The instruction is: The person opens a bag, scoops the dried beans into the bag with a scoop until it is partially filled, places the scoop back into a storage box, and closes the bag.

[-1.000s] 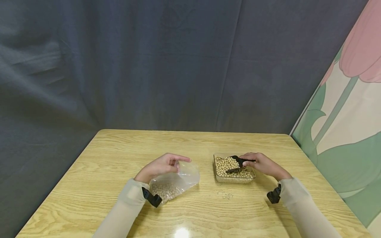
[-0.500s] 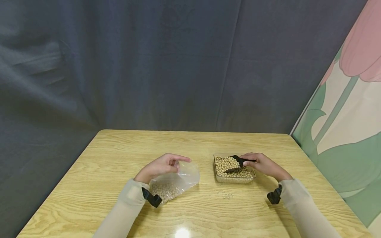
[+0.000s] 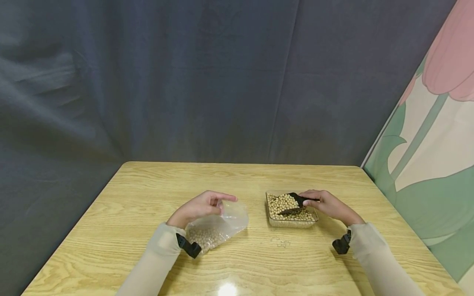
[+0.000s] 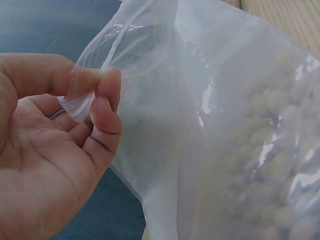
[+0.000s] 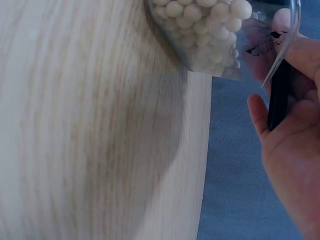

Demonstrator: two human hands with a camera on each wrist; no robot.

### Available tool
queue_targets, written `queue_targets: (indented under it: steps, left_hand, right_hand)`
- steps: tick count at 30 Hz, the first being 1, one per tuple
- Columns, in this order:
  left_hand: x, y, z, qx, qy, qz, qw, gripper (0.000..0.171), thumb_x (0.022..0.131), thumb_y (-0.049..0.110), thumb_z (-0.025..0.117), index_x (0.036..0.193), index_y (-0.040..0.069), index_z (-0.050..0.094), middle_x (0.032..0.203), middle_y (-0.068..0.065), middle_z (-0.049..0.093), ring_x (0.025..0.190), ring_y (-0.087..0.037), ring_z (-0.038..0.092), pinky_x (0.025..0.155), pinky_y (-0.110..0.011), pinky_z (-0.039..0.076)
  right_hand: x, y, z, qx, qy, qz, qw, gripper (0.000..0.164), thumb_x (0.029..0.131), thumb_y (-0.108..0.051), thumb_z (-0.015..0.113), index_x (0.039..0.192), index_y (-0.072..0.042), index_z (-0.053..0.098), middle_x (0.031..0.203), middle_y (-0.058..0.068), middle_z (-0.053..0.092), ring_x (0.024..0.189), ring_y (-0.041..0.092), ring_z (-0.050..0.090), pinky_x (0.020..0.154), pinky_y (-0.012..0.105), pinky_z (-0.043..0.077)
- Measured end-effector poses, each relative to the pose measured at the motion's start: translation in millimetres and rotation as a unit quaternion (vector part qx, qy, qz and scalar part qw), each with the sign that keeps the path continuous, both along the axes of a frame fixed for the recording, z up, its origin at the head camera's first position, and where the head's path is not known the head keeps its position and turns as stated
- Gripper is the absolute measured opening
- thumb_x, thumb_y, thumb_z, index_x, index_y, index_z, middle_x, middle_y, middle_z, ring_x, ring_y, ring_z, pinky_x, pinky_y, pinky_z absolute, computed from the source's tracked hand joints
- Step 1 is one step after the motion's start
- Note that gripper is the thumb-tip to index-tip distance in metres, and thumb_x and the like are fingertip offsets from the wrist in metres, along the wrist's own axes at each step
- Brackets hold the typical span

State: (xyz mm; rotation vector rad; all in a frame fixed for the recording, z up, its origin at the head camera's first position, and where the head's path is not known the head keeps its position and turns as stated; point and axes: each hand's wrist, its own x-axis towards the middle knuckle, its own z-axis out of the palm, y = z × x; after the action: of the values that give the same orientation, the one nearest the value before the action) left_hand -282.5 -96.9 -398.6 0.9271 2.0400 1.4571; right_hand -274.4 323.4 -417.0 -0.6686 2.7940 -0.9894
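My left hand (image 3: 200, 209) pinches the rim of a clear plastic zip bag (image 3: 235, 216) between thumb and fingers. The bag leans on the table with its mouth up and right, and pale round beans (image 4: 272, 165) fill its lower part. Off to the right, my right hand (image 3: 326, 204) grips the handle of a black scoop (image 3: 298, 199). The scoop's blade lies among soybean-like beans (image 3: 279, 204) in a clear rectangular container (image 3: 292, 224). In the right wrist view the black handle (image 5: 280, 95) shows between thumb and fingers, behind the container's wall.
Both things rest on a wood-grain table (image 3: 166, 181). Small dark marks (image 3: 280, 242) are on the tabletop in front of the container. A dark blue curtain (image 3: 207, 82) hangs behind the table, and a flower-patterned cloth (image 3: 437, 164) hangs along the right.
The scoop has shifted very slightly to the left within the beans. My left hand and the bag hold still.
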Motion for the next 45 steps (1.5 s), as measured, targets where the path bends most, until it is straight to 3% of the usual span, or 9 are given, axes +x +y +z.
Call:
queue_targets:
  steps: [12,23,39,45]
  left_hand:
    - [-0.5,0.1,-1.8,0.008,0.003,-0.001,1.0000,0.052,0.085,-0.012,0.047,0.136,-0.002,0.052,0.077,-0.009,0.057,0.067,-0.008,0.050,0.063,-0.022,0.038]
    - [0.1,-2.1,-1.1,0.006,0.005,-0.001,1.0000,0.051,0.086,-0.011,0.048,0.136,-0.002,0.052,0.075,-0.004,0.058,0.068,-0.016,0.051,0.065,-0.024,0.039]
    - [-3.3,-4.4,-1.9,0.013,-0.012,-0.001,0.9998,0.051,0.087,-0.010,0.049,0.136,-0.001,0.052,0.073,0.002,0.058,0.069,-0.014,0.054,0.068,-0.027,0.041]
    - [-5.5,-4.5,-1.7,0.013,-0.016,-0.001,0.9998,0.051,0.087,-0.010,0.050,0.136,-0.001,0.052,0.073,0.002,0.059,0.070,-0.015,0.055,0.070,-0.024,0.042]
  right_hand:
    - [0.4,0.5,-0.9,-0.014,-0.008,0.000,1.000,0.045,0.097,-0.020,0.054,0.134,0.004,0.053,0.137,0.030,0.048,0.127,0.048,0.044,0.096,0.054,0.044]
    - [2.6,-0.4,0.9,-0.034,-0.030,-0.005,0.999,0.048,0.097,-0.025,0.054,0.137,0.001,0.051,0.141,0.031,0.044,0.131,0.049,0.039,0.098,0.056,0.043]
    - [3.4,0.4,5.1,-0.029,0.010,-0.018,0.999,0.042,0.099,-0.021,0.052,0.134,0.002,0.054,0.137,0.033,0.046,0.126,0.049,0.045,0.096,0.057,0.043]
    - [3.2,-0.2,10.7,-0.033,-0.002,-0.019,0.999,0.044,0.099,-0.024,0.051,0.136,0.001,0.053,0.141,0.033,0.043,0.129,0.050,0.041,0.098,0.059,0.041]
